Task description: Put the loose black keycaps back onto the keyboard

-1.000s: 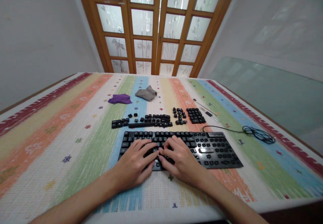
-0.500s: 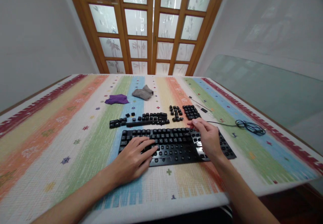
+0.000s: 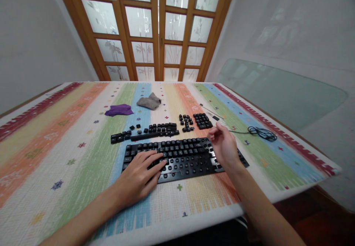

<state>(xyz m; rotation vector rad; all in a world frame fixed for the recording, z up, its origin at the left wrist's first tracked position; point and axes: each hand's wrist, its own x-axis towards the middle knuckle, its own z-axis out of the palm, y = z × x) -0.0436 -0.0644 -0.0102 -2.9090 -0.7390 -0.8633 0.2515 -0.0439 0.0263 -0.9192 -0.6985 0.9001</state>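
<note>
A black keyboard (image 3: 191, 162) lies in front of me, with keycaps on its upper rows and bare key stems on its lower rows and right part. My left hand (image 3: 144, 170) rests on its left side, fingers stretched out over the keys. Above the right part hovers my right hand (image 3: 224, 144), its fingers curled in; whatever they hold, if anything, is hidden. Loose keycaps (image 3: 163, 127) and a long spacebar keycap (image 3: 144, 136) lie just beyond the keyboard. A block of keycaps (image 3: 202, 121) sits near my right fingertips, beside a smaller cluster of keycaps (image 3: 185, 122).
Farther back on the striped tablecloth (image 3: 91, 179) lie a purple cloth (image 3: 119, 110) and a grey cloth (image 3: 149, 101). A thin rod-like tool (image 3: 210, 110) and a small black piece (image 3: 215, 118) are at the back right. A coiled cable (image 3: 262, 133) lies to the right.
My right hand has turned, and its fingers are curled in more over the keyboard. My left hand stays on the keys. The whole view has shifted slightly, so things appear farther left.
</note>
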